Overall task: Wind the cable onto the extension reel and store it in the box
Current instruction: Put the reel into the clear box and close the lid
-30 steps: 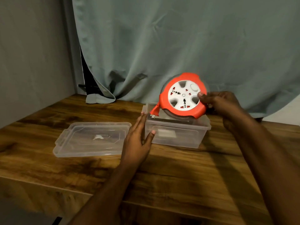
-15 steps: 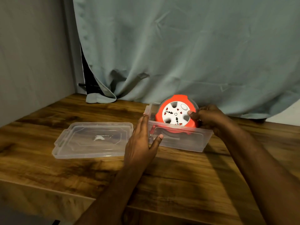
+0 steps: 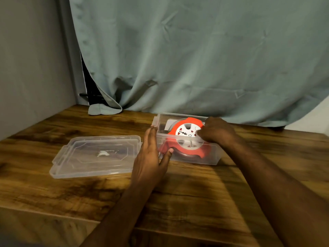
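While right hand (image 3: 216, 131) grips it, reel (image 3: 185, 134) tilts socket-face up in box (image 3: 211, 157); left hand (image 3: 151, 155) flat, fingers straight against box wall.

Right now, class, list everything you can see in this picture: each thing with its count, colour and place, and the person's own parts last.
extension reel: one, orange with a white socket face, tilted inside the box
box: one, clear plastic, open, on the table right of centre
lid: one, clear plastic, flat on the table left of the box
table: one, dark brown wood grain, fills the lower view
curtain: one, grey-green, hangs behind the table
wall: one, grey, on the left
left hand: one, fingers straight against the box's left end
right hand: one, grips the reel's right edge inside the box
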A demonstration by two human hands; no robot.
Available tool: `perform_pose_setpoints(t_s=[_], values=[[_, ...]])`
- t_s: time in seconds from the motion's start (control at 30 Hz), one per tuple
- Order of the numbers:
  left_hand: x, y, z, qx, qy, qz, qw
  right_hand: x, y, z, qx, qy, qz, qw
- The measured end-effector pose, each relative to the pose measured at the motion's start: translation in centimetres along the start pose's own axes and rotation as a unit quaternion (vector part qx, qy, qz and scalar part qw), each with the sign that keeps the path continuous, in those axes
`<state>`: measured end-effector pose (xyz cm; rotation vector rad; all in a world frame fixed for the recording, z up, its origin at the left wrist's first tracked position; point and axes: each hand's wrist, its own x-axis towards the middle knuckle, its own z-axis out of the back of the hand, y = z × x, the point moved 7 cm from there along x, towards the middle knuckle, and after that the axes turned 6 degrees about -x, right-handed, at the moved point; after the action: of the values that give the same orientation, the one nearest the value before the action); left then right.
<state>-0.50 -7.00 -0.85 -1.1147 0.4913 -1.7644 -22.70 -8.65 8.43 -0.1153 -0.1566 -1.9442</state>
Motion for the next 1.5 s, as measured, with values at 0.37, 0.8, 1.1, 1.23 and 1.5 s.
perform_pose_setpoints(t_s=[0.37,0.8,1.1,1.23,1.5], values=[[-0.5,-0.5,0.5,-0.001,0.012,0.023,1.000,-1.6,-0.4,1.3,0.053,-0.196,0.039,0.978],[-1.0,-1.1,1.4,0.006,-0.009,0.020,1.000,-5.4,-5.1,-7.9,0.646,-0.229,-0.062,0.725],[-2.7,2.3,8.7,0.266,0.105,0.057,0.957,-5.2,-5.4,-8.6,0.648,-0.224,-0.069,0.725],[-3.2,1.6,10.3,0.309,0.128,0.005,0.942,-4.9,-5.0,-8.6,0.656,-0.203,-0.073,0.723],[-2.6,-0.9,11.0,0.326,0.058,-0.115,0.936,-5.0,-5.3,-8.8,0.650,-0.190,-0.073,0.732]])
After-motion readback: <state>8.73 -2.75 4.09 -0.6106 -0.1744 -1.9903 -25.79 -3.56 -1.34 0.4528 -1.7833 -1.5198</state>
